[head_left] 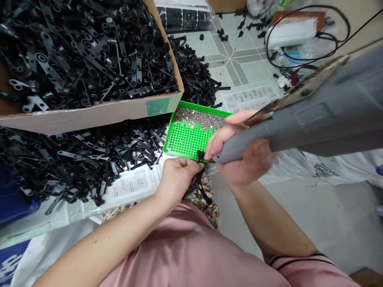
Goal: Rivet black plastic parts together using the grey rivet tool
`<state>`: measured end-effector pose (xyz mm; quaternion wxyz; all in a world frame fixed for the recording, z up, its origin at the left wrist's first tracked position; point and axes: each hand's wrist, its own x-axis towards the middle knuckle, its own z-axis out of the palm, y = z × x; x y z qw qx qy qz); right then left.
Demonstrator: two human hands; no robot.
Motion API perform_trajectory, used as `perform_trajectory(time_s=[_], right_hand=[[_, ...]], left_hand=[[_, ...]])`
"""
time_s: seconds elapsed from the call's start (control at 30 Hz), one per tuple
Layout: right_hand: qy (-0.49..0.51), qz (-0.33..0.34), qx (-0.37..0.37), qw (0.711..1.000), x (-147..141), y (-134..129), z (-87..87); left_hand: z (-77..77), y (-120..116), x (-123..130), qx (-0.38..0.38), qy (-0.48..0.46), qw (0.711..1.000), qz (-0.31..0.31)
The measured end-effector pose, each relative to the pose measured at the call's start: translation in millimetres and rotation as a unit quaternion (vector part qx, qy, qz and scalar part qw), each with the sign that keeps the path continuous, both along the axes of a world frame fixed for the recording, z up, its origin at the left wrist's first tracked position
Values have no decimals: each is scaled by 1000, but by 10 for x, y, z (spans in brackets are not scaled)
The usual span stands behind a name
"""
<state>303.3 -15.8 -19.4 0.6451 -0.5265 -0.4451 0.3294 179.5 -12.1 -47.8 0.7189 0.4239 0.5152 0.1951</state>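
Note:
My right hand (248, 153) is wrapped round a grey power screwdriver (311, 115), whose narrow end points left and down. Pinched in my left hand (179, 177) is a black plastic part (201, 175) with several arms, held upright in front of my body. The screwdriver's nose is close beside the part's top; my fingers hide whether the tip touches it. Just beyond both hands lies a green tray (169, 137) with a grid of pits, and small silvery screws (199, 119) are heaped along its far side.
A cardboard box (119, 105) full of black plastic pieces (98, 52) stands at the left. Loose black pieces (86, 155) spread round it. A plastic-wrapped roll (185, 18) lies behind. A black cable (267, 40) loops at the back right. Flowered cloth (214, 211) covers my lap.

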Motion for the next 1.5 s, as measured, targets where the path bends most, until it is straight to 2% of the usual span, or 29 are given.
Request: perform_trajectory(time_s=[0.07, 0.2, 0.33, 0.43, 0.5, 0.6, 0.87, 1.0, 1.07, 1.13, 1.2, 1.23, 1.27, 1.4, 1.5], right_hand=[[8, -12, 55, 998, -9, 25, -22], [13, -17, 113, 993, -1, 35, 40], [44, -144, 179, 972, 172, -45, 91], [19, -211, 156, 965, 343, -107, -21], [12, -213, 127, 969, 410, -129, -126], [19, -211, 124, 969, 426, -127, -222], [34, -212, 111, 970, 381, -97, -208], [25, -188, 133, 973, 389, -157, -220], [31, -146, 131, 980, 467, -183, -214], [49, -9, 100, 994, 592, -189, -198], [63, 173, 68, 981, 706, -172, -181], [71, 222, 63, 970, 738, -159, -177], [80, 224, 68, 969, 747, -145, -179], [114, 19, 109, 987, 624, -108, -218], [114, -9, 118, 986, 545, -118, -193]], left_hand=[[10, -3, -3, 1, -2, 1000, 0], [22, -7, -16, -10, -5, 1000, 3], [25, -13, -12, -55, -6, 998, 16], [26, -28, 17, -69, -3, 998, 9], [26, -45, 42, -68, -5, 998, 9], [23, -70, 70, -63, -7, 998, 29], [16, -87, 99, -56, -8, 995, 77], [-4, -92, 94, -52, -8, 995, 86], [-10, -90, 90, -52, -8, 995, 89], [-8, -85, 88, -55, -10, 994, 92], [1, -77, 91, -58, -10, 994, 93], [6, -74, 93, -59, -8, 994, 93], [11, -71, 96, -60, -7, 994, 94], [13, -71, 107, -60, -11, 993, 99], [6, -80, 114, -63, -8, 993, 104]])
